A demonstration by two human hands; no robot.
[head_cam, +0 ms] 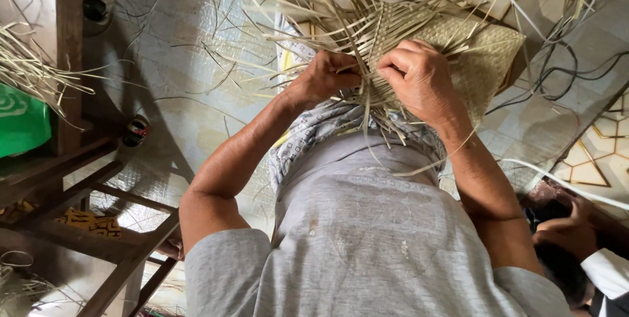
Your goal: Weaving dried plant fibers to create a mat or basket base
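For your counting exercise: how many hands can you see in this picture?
3. Left hand and right hand grip the woven mat; another person's hand lies at lower right. Others may be hidden.

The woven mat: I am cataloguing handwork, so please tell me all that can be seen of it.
The woven mat is a flat, unfinished piece plaited from thin, pale straw-coloured strips, seemingly reed or split bamboo. Its far part is tightly woven with a squared corner; the near edge is open, with long loose strips fanning out on all sides. It lies over the person's lap above a tiled floor. The left hand and right hand both pinch strips at the weaving edge.
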